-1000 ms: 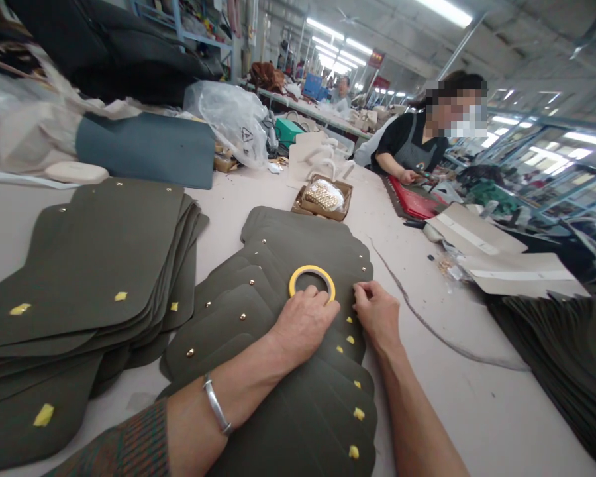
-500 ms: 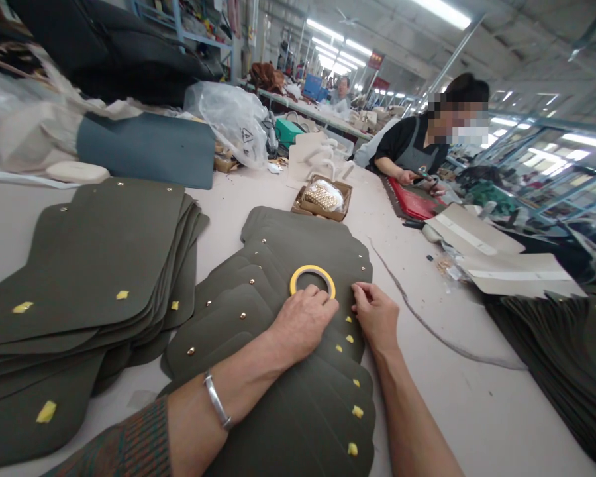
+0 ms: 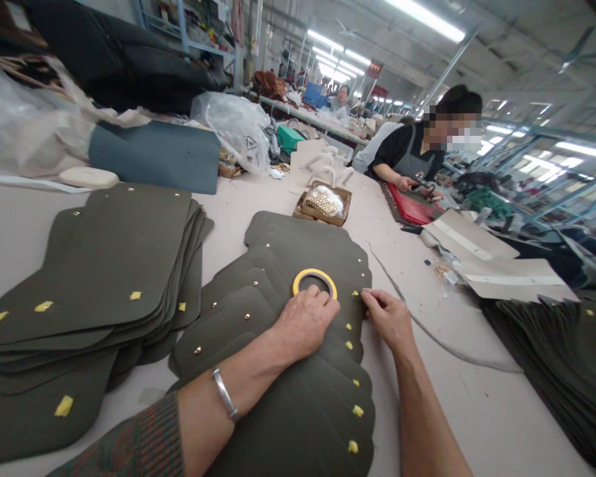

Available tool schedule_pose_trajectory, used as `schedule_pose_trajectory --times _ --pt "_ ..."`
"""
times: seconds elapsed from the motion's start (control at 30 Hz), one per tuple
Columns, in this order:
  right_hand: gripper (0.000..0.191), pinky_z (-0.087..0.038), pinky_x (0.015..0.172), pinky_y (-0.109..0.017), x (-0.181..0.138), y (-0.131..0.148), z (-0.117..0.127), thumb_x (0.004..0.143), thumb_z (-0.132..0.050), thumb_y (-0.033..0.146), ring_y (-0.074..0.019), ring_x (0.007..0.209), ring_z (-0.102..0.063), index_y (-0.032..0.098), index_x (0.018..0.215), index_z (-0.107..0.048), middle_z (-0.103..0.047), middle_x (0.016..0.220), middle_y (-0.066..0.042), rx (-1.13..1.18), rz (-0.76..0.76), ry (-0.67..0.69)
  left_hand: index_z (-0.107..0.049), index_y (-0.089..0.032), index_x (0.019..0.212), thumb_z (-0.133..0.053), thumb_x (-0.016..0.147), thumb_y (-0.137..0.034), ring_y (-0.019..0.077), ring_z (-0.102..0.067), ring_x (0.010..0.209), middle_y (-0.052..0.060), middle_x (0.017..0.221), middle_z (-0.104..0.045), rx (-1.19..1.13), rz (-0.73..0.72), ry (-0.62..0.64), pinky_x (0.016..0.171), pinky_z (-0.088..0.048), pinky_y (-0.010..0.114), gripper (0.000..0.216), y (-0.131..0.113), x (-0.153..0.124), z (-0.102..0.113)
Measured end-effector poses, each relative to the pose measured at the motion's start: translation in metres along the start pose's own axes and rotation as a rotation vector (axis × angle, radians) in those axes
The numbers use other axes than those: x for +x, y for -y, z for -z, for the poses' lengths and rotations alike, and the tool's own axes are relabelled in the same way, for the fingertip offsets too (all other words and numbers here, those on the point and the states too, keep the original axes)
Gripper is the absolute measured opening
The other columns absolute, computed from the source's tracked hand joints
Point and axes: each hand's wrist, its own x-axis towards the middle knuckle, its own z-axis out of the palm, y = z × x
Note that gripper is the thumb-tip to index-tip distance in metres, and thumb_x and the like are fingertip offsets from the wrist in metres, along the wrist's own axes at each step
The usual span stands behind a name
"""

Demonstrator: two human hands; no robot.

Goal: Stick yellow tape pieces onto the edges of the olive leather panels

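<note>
A fan of overlapping dark olive leather-like panels (image 3: 298, 371) lies before me, with gold rivets along the left and bits of yellow tape (image 3: 358, 411) along the right. My left hand (image 3: 305, 321) rests on the panels, its curled fingers closed on the near rim of a roll of yellow tape (image 3: 300, 275) lying flat. Just right of the panels' edge is my right hand (image 3: 390, 321), thumb and forefinger pinched together. Whatever is between those fingertips is too small to make out. A yellow tape piece (image 3: 355, 293) sits on the panel beside them.
More olive panels (image 3: 124, 252) are stacked at left, and another fanned stack (image 3: 536, 358) lies at right. Beyond my hands stands a small box of gold rivets (image 3: 328, 202). A cord (image 3: 442, 338) crosses the table. A co-worker (image 3: 412, 159) handles a red piece (image 3: 412, 205).
My right hand has shifted slightly right, off the panel edge. A yellow tape piece now shows where its fingertips were. My left hand stays at the tape roll.
</note>
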Motion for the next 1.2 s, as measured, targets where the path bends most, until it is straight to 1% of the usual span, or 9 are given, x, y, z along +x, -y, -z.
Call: schedule_pose_trajectory --times 0.1,0.2,0.27,0.43,0.57,0.77,0.9,1.0,1.2 --pt "0.038 -0.048 0.063 -0.029 -0.005 0.01 0.009 0.081 -0.053 0.047 -0.0184 0.066 -0.062 0.017 0.093 -0.072 -0.071 0.075 -0.005 -0.003 0.063 -0.032 -0.055 -0.018 0.094 -0.042 0.091 -0.016 0.0221 -0.048 0.092 0.008 0.097 -0.058 -0.01 -0.005 0.001 0.08 -0.046 0.036 0.013 0.0 -0.001 0.003" --pt "0.031 -0.045 0.06 -0.029 -0.016 0.02 0.013 0.082 -0.051 0.041 -0.018 0.063 -0.062 0.02 0.089 -0.072 -0.07 0.068 -0.002 -0.119 0.088 0.165 -0.054 -0.019 0.097 -0.045 0.091 -0.019 0.0218 -0.05 0.092 0.007 0.097 -0.057 -0.023 0.01 0.0 0.08 -0.045 0.036 0.01 -0.001 -0.003 0.004" --pt "0.027 -0.044 0.059 -0.029 -0.027 0.023 0.014 0.081 -0.052 0.038 -0.0186 0.062 -0.063 0.022 0.09 -0.071 -0.069 0.067 -0.001 -0.223 0.061 0.236 -0.053 -0.019 0.098 -0.049 0.091 -0.023 0.022 -0.05 0.091 0.007 0.097 -0.056 -0.017 0.02 0.003 0.079 -0.045 0.036 0.009 -0.001 -0.004 0.004" --pt "0.028 -0.044 0.061 -0.029 -0.053 0.022 0.015 0.082 -0.049 0.039 -0.0197 0.065 -0.064 0.022 0.095 -0.066 -0.069 0.069 -0.002 -0.303 -0.011 0.212 -0.053 -0.019 0.098 -0.056 0.088 -0.028 0.0231 -0.051 0.093 0.008 0.098 -0.056 0.002 0.008 0.016 0.08 -0.045 0.036 0.014 -0.001 -0.004 0.004" --pt "0.03 -0.043 0.059 -0.029 -0.054 0.018 0.013 0.082 -0.048 0.043 -0.0196 0.063 -0.062 0.021 0.093 -0.066 -0.065 0.063 0.0 -0.276 -0.039 0.25 -0.053 -0.019 0.098 -0.059 0.086 -0.03 0.0234 -0.051 0.093 0.007 0.097 -0.057 -0.001 -0.013 0.004 0.08 -0.045 0.036 0.017 0.0 -0.004 0.005" --pt "0.031 -0.046 0.059 -0.029 -0.05 0.013 0.008 0.08 -0.052 0.042 -0.0186 0.064 -0.064 0.019 0.096 -0.065 -0.069 0.074 -0.002 -0.027 -0.106 0.276 -0.053 -0.019 0.098 -0.055 0.088 -0.028 0.0222 -0.051 0.091 0.007 0.097 -0.056 -0.028 -0.032 -0.023 0.08 -0.044 0.035 0.013 0.003 -0.003 0.01" --pt "0.026 -0.045 0.063 -0.03 -0.054 0.018 0.009 0.081 -0.051 0.04 -0.0194 0.068 -0.064 0.022 0.092 -0.066 -0.068 0.071 -0.001 -0.212 -0.043 0.224 -0.053 -0.02 0.096 -0.054 0.089 -0.026 0.0214 -0.051 0.091 0.006 0.096 -0.057 -0.045 -0.025 -0.02 0.08 -0.043 0.034 0.01 0.003 -0.002 0.012" --pt "0.03 -0.044 0.061 -0.03 -0.055 0.019 0.011 0.082 -0.049 0.042 -0.0195 0.065 -0.063 0.023 0.095 -0.067 -0.067 0.067 0.0 -0.244 -0.031 0.193 -0.053 -0.02 0.095 -0.052 0.089 -0.025 0.0209 -0.051 0.089 0.005 0.095 -0.057 -0.046 -0.04 -0.042 0.079 -0.043 0.033 0.008 0.004 -0.002 0.012" --pt "0.033 -0.047 0.057 -0.03 -0.053 0.007 0.008 0.082 -0.049 0.046 -0.0187 0.06 -0.063 0.021 0.095 -0.065 -0.066 0.066 -0.001 -0.035 -0.152 0.216 -0.053 -0.02 0.102 -0.045 0.091 -0.016 0.0204 -0.051 0.09 0.005 0.096 -0.057 -0.052 -0.054 -0.054 0.079 -0.043 0.033 0.015 0.006 -0.002 0.004"
